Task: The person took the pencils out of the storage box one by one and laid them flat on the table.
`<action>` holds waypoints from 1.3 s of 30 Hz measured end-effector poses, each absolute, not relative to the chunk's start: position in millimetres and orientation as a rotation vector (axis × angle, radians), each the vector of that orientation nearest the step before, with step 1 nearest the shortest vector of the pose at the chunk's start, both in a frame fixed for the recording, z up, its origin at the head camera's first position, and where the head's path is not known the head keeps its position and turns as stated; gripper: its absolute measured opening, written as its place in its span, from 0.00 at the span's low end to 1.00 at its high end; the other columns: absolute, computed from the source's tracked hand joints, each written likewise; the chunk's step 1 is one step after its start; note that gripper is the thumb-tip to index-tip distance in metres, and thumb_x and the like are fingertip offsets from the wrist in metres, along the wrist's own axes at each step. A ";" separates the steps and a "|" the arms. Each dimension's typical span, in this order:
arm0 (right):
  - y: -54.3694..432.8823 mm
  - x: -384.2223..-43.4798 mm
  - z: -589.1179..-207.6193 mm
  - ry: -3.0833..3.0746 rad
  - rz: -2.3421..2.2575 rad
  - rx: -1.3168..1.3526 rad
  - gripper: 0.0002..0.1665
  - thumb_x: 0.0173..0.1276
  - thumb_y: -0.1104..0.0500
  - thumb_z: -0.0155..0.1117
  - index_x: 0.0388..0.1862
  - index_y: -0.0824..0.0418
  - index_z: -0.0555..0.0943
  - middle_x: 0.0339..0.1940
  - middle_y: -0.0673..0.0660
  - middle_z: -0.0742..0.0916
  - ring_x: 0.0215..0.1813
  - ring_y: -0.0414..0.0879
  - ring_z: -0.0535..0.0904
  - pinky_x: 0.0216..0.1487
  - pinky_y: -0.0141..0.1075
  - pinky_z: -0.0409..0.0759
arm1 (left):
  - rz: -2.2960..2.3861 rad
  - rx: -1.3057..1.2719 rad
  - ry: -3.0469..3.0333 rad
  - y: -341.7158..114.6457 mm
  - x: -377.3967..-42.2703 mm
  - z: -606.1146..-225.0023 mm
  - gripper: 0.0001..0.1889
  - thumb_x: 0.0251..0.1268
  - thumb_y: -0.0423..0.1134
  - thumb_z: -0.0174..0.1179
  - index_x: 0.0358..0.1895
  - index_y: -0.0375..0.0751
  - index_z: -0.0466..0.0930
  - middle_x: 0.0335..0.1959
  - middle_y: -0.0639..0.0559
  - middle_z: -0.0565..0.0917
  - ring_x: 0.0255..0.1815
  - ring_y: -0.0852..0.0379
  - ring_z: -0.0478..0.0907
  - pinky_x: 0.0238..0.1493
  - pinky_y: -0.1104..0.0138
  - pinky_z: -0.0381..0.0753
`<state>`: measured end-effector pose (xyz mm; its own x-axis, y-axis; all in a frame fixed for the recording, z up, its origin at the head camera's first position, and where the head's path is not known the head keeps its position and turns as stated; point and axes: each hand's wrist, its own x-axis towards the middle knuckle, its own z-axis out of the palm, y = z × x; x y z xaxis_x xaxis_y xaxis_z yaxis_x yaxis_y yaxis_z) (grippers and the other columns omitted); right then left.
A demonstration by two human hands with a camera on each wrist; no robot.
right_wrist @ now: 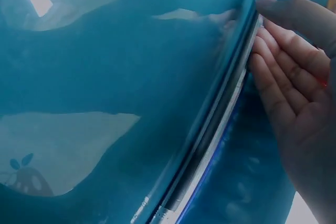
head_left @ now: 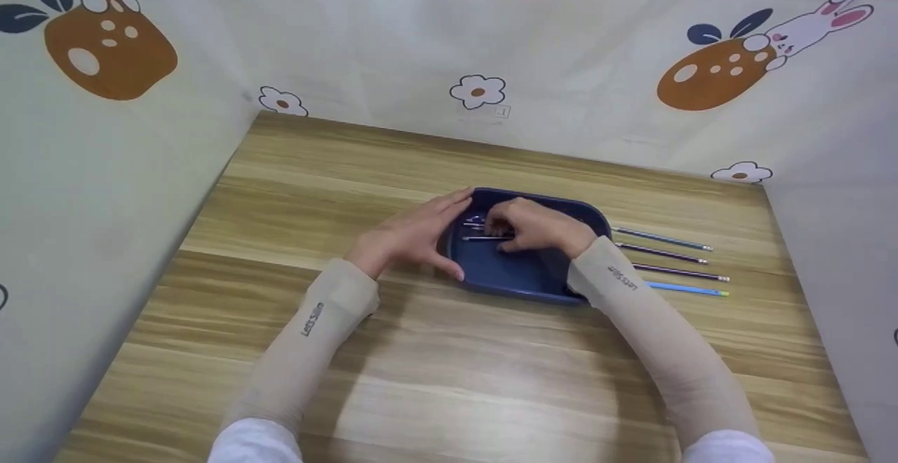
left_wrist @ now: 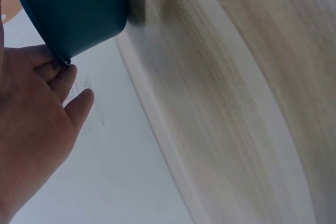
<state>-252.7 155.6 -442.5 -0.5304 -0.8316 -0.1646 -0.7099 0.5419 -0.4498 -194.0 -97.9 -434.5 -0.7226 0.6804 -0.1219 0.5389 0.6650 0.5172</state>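
A dark blue tray (head_left: pixel 533 293) stands on the wooden table. My left hand (head_left: pixel 414 235) holds its left end, thumb by the near corner and fingers at the far corner; in the left wrist view fingertips (left_wrist: pixel 64 80) bend against the rim. My right hand (head_left: pixel 537 224) reaches inside, fingers curled over slim dark pencils (head_left: pixel 484 238) lying along the tray. The right wrist view shows thumb and fingers pinching the end of a pencil (right_wrist: pixel 223 111), beside the glossy tray floor (right_wrist: pixel 105 77). My palm hides part of the pencils in the head view.
To the right of the tray several pencils lie roughly parallel, among them a bright blue pencil (head_left: pixel 687 288) and a dark pencil (head_left: pixel 680 272). Their left ends are hidden behind the tray and my right sleeve (head_left: pixel 645 309). A patterned cloth wall (head_left: pixel 393 49) encloses the table.
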 end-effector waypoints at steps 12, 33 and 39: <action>145.9 -249.7 -443.9 2.422 -0.410 -1.339 0.09 0.59 0.68 0.67 0.39 0.61 0.83 0.34 0.53 0.85 0.35 0.43 0.78 0.39 0.37 0.81 | 0.653 0.963 2.591 -98.4 -193.6 -435.5 0.68 0.43 0.74 0.68 0.82 0.43 0.41 0.84 0.57 0.37 0.84 0.53 0.41 0.83 0.57 0.49; 145.1 -249.5 -447.9 2.342 -0.588 -1.346 0.11 0.58 0.67 0.65 0.41 0.59 0.82 0.34 0.52 0.85 0.33 0.40 0.78 0.35 0.31 0.79 | 0.626 1.012 2.565 -97.5 -194.1 -434.3 0.68 0.43 0.73 0.69 0.82 0.43 0.40 0.84 0.55 0.37 0.84 0.52 0.40 0.83 0.58 0.48; 147.1 -248.7 -440.5 2.324 -0.643 -1.333 0.11 0.59 0.67 0.64 0.41 0.59 0.82 0.35 0.52 0.85 0.34 0.40 0.78 0.36 0.32 0.80 | 0.642 1.009 2.561 -98.2 -194.0 -435.6 0.68 0.43 0.73 0.69 0.82 0.43 0.40 0.84 0.56 0.37 0.84 0.53 0.40 0.83 0.57 0.49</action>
